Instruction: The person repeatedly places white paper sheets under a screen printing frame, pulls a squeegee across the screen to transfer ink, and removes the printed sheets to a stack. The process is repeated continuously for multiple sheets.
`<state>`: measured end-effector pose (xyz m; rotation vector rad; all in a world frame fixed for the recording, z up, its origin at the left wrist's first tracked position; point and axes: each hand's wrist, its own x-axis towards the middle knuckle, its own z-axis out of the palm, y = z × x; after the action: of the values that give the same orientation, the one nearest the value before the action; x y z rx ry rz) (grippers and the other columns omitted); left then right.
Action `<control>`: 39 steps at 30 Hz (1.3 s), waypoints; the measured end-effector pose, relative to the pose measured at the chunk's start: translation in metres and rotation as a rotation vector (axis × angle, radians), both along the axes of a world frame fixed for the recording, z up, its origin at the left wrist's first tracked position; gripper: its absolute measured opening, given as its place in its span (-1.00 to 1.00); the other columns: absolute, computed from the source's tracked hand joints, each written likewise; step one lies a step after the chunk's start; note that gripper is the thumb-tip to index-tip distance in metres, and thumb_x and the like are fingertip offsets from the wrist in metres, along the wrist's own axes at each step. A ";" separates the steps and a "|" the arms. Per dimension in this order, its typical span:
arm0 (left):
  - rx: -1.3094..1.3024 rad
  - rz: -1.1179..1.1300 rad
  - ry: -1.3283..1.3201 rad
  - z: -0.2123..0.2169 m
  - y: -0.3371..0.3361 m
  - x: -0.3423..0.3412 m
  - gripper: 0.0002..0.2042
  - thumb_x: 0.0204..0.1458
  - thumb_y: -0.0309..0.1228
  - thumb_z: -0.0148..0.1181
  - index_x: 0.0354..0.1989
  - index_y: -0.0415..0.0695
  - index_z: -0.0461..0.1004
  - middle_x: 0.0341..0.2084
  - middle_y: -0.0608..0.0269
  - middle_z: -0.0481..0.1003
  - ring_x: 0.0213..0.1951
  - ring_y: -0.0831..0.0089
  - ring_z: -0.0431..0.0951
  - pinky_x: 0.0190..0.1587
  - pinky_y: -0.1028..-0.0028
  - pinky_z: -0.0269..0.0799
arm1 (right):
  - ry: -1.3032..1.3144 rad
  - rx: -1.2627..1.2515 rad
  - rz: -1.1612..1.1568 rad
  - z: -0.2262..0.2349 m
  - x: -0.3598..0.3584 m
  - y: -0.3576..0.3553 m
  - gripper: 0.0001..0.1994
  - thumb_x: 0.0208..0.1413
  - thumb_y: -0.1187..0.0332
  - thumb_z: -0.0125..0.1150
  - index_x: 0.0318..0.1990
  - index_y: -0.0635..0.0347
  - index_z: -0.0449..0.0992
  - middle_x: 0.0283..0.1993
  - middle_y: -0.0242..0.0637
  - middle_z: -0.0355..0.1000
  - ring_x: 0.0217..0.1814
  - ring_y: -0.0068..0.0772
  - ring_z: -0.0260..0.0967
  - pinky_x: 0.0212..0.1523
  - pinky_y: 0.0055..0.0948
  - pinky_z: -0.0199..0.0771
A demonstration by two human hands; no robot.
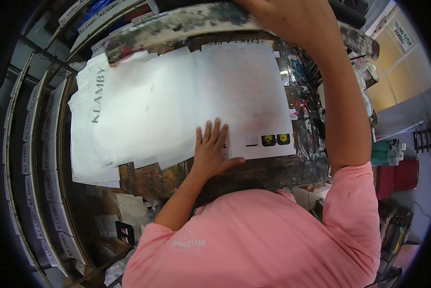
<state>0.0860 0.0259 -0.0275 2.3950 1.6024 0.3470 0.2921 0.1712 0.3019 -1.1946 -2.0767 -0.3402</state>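
Sheets of white paper (pixel 129 115) lie fanned and overlapping across the left and middle of a paint-stained worktable (pixel 153 181), and at the right of the row a cloudy translucent sheet (pixel 246 86) lets faint orange show through. Below its near edge juts a white strip of a printed sheet (pixel 273 151) with two black-and-yellow emblems (pixel 276 139). The left hand (pixel 209 151) rests at the near edge, just left of that strip, unclenched, fingers fanned and pointing away from the body, gripping nothing. The right hand (pixel 299 19) reaches to the far side, above a paint-splattered bar (pixel 186 23); its fingers run past the upper edge of the view, so whether it grasps anything I cannot tell.

The step looks like steadying the stack. To do it well, press with the spread finger pads rather than the palm heel, lightly and evenly, so the thin top sheet neither creases nor drags on those beneath. Keep the thumb clear of the printed strip in case its ink is damp. Because the right arm stretches far, the trunk should stay off the near edge, where loose corners could catch the pink shirt (pixel 273 225).
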 end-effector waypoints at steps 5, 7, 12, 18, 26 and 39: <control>0.045 -0.140 -0.034 -0.011 0.041 0.069 0.26 -0.15 0.58 0.27 0.58 -0.19 0.20 0.61 -0.20 0.04 0.62 -0.26 -0.03 0.59 -0.29 -0.28 | -0.029 0.078 0.061 -0.009 0.011 0.014 -0.46 0.26 -0.05 0.13 -0.43 0.35 0.61 -0.54 0.04 0.52 -0.39 0.14 0.56 -0.22 0.04 0.53; 0.117 -0.177 -0.096 -0.010 0.051 0.099 0.26 -0.16 0.59 0.28 0.54 -0.22 0.25 0.58 -0.23 0.09 0.61 -0.26 -0.01 0.59 -0.28 -0.28 | -0.055 0.091 0.076 -0.014 0.015 0.019 -0.47 0.28 -0.01 0.12 -0.44 0.36 0.62 -0.57 -0.01 0.52 -0.44 0.12 0.55 -0.25 0.02 0.53; 0.098 -0.236 -0.129 -0.009 0.057 0.142 0.26 -0.20 0.57 0.31 0.51 -0.26 0.28 0.55 -0.25 0.14 0.58 -0.26 0.03 0.58 -0.34 -0.29 | 0.016 0.220 0.223 -0.019 0.022 0.034 -0.52 0.30 0.09 0.15 -0.44 0.40 0.64 -0.54 -0.01 0.55 -0.47 0.07 0.56 -0.32 0.00 0.56; 0.085 -0.299 -0.158 -0.013 0.054 0.146 0.23 -0.20 0.56 0.32 0.47 -0.27 0.34 0.52 -0.26 0.18 0.55 -0.29 0.07 0.57 -0.39 -0.32 | -0.026 0.489 0.401 -0.016 0.033 0.041 -0.53 0.33 0.12 0.16 -0.33 0.47 0.67 -0.40 0.14 0.62 -0.43 0.08 0.60 -0.26 -0.01 0.62; 0.113 -0.358 -0.187 -0.018 0.054 0.144 0.19 -0.13 0.55 0.26 0.45 -0.29 0.35 0.50 -0.27 0.19 0.53 -0.33 0.08 0.58 -0.30 -0.23 | 0.003 -0.003 0.139 0.003 0.012 0.021 -0.49 0.34 0.02 0.09 0.07 0.29 0.71 -0.54 -0.02 0.56 -0.42 0.07 0.58 -0.19 -0.04 0.60; 0.070 0.405 -1.024 0.082 0.076 0.026 -0.11 -0.18 -0.30 0.78 0.36 -0.19 0.38 0.14 0.12 0.54 0.07 0.30 0.61 0.03 0.33 0.59 | -0.055 0.123 0.052 -0.021 0.011 0.006 -0.46 0.25 -0.04 0.25 0.04 0.38 0.55 -0.22 0.14 0.61 -0.11 0.23 0.58 0.01 0.07 0.49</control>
<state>0.1119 0.1017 0.0549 1.4170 1.4795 1.4228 0.3036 0.1771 0.2808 -1.0680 -2.0976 -0.4740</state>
